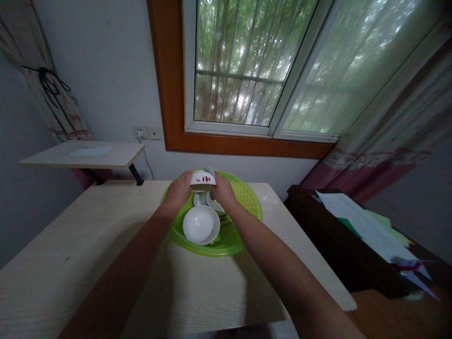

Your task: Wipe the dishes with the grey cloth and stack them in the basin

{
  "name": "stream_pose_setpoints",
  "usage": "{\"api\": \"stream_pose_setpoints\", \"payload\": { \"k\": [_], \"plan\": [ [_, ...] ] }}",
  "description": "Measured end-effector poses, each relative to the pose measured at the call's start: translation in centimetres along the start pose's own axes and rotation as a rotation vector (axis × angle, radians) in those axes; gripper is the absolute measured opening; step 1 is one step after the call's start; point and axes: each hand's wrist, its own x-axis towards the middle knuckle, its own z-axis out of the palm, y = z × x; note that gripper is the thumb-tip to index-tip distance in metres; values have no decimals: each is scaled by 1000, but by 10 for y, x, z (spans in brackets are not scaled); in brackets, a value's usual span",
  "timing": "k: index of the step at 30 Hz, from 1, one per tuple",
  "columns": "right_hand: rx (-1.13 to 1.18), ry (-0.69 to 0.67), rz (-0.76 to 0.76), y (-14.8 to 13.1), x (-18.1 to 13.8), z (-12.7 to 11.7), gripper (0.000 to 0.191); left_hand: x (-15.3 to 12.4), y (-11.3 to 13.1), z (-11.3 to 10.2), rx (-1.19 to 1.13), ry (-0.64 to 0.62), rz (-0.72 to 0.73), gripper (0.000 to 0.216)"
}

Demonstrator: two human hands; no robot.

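Note:
A round green basin (pixel 247 207) sits on the far half of the pale wooden table (pixel 88 263). Over it, my left hand (pixel 179 192) and my right hand (pixel 222 190) grip a small white bowl with red markings (pixel 203 178) from both sides, held upside down. Something grey pokes up behind the bowl at the right hand; I cannot make out what it is. Inside the basin lies a plain white bowl (pixel 201 225), mouth up, with other white dishes (pixel 212 202) behind it, partly hidden by my hands.
A dark wooden desk (pixel 339 249) with papers (pixel 367 226) stands to the right of the table. A small shelf-like table (pixel 84 155) is at the far left by the wall. A window (pixel 247 70) and curtains (pixel 388 150) are behind.

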Motion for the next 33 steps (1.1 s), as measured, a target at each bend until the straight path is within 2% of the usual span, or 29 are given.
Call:
{"api": "stream_pose_setpoints", "payload": {
  "k": [4,9,14,20,27,33],
  "plan": [
    [131,60,43,9,3,4,33,5,-7,4,-93,54,-17,44],
    [208,72,69,19,6,8,30,8,-13,8,-206,-25,-60,33],
    [272,80,53,22,8,7,36,6,-11,10,-384,-50,1,41],
    [398,117,4,18,9,6,35,7,-12,12,-501,-60,-52,49],
    [192,33,-63,11,4,0,48,7,-20,11,-529,23,-4,40],
    [-86,-17,-107,-1,-1,-8,60,3,-13,5,-326,32,-37,42]
  ]
}}
